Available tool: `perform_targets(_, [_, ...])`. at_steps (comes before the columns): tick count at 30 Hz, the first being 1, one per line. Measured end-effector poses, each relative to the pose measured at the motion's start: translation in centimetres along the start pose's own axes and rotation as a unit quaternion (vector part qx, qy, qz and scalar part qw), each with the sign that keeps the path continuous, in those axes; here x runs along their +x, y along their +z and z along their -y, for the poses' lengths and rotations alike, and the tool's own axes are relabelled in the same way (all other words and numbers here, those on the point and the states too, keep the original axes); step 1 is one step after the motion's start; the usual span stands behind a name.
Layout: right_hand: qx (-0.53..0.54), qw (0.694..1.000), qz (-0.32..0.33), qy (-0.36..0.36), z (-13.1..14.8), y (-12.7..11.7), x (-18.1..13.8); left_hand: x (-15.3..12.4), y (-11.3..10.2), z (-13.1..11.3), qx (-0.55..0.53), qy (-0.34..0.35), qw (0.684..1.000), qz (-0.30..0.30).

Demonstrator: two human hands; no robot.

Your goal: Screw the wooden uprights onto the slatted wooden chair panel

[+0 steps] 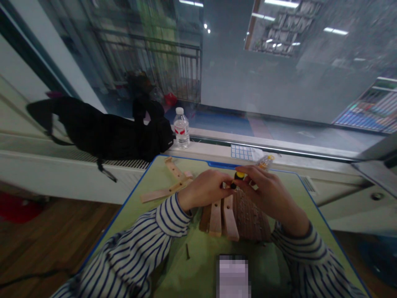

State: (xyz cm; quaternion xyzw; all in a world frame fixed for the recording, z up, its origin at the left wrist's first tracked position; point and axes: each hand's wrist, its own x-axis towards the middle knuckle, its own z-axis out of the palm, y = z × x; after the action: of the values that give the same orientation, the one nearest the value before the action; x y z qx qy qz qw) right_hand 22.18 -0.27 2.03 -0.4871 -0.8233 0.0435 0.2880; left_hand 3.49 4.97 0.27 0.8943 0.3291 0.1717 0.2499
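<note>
Above the brown wooden board [252, 219], my right hand [266, 192] grips a short yellow and black screwdriver [239, 176] by its handle. My left hand [204, 188] is closed close to the screwdriver's lower end, its fingertips pinched on something dark and small that I cannot make out. Two pale wooden strips [230, 219] with drilled holes lie side by side on the board beneath my hands. Their far ends are hidden by my fingers. One screw [187, 251] lies on the green tabletop near my left sleeve.
More pale wooden pieces [173, 184], joined at an angle, lie at the table's far left. A water bottle [181, 129] and a black bag [105, 132] stand on the windowsill. A clear plastic packet [266, 161] sits at the table's back edge. A pixelated rectangle [233, 277] lies at the front.
</note>
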Motion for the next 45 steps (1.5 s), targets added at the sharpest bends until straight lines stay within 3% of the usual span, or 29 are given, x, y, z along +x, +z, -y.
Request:
perform_targets(4, [-0.004,1.0,0.007,-0.002,0.09,-0.12,0.09,0.07,0.33,0.04,0.006,-0.01,1.0,-0.023])
perform_targets(13, [0.009,0.999,-0.006,-0.049,0.33,-0.22,-0.12,0.08,0.34,0.01,0.027,0.001,1.0,-0.014])
perform_targets(24, [0.006,1.0,0.0,-0.016,0.19,-0.13,0.09,0.02,0.08,-0.3,-0.006,0.007,1.0,0.01])
perform_targets(37, [-0.001,1.0,-0.002,-0.008,0.14,-0.16,0.14,0.24,0.67,0.14,0.009,-0.013,0.999,-0.034])
perform_targets(45, [0.007,1.0,-0.014,-0.025,0.05,-0.21,-0.07,0.21,0.37,-0.06,0.011,-0.014,1.0,-0.025])
